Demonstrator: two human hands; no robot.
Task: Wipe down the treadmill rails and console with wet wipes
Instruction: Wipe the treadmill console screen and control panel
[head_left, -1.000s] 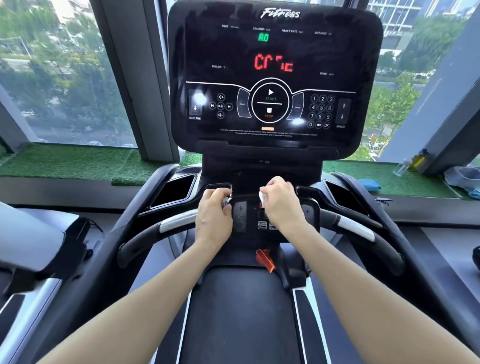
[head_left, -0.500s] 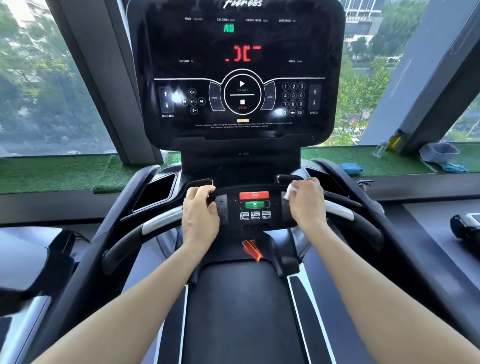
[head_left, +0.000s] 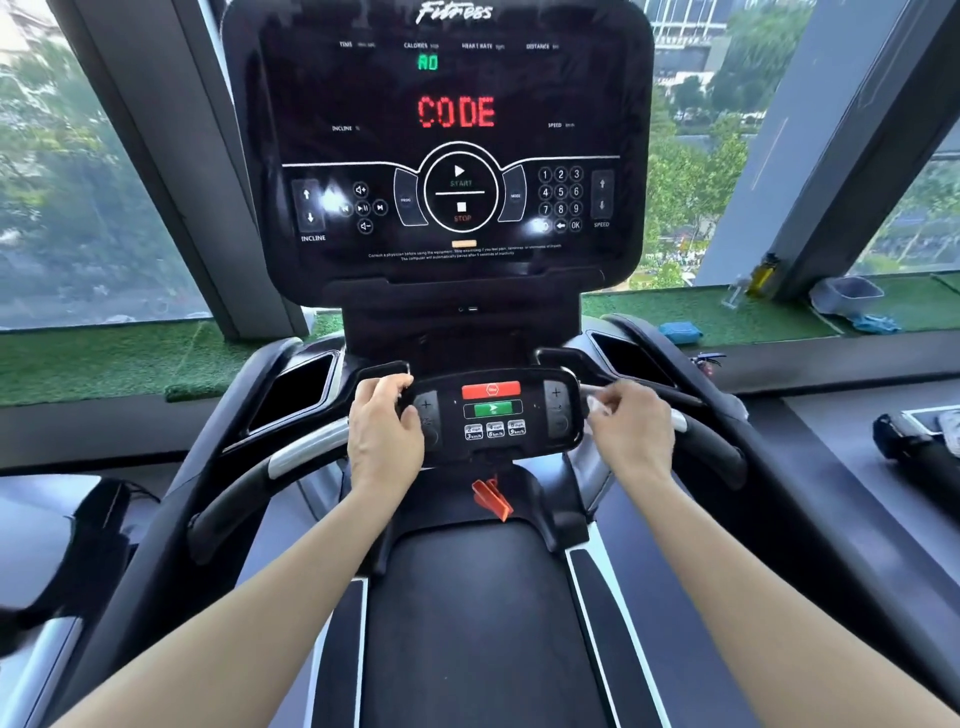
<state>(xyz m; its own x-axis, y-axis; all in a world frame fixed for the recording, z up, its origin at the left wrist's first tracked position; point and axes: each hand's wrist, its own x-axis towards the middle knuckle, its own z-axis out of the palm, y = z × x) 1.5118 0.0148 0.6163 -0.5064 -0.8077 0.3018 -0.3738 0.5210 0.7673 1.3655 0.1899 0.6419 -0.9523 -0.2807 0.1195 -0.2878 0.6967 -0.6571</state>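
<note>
The left hand (head_left: 383, 434) is curled round the left edge of the small control panel (head_left: 492, 412) below the console (head_left: 439, 140), thumb resting by the plus button, while a crumpled white wet wipe (head_left: 597, 404) is pinched in the right hand (head_left: 631, 434) and held against the panel's right edge, beside the right rail (head_left: 711, 441). "CODE" is shown in red on the console, an orange safety clip (head_left: 491, 498) is hung under the panel, and the left rail (head_left: 270, 467) is left untouched. A blue cloth (head_left: 680, 331) is seen on the green sill well apart to the right.
</note>
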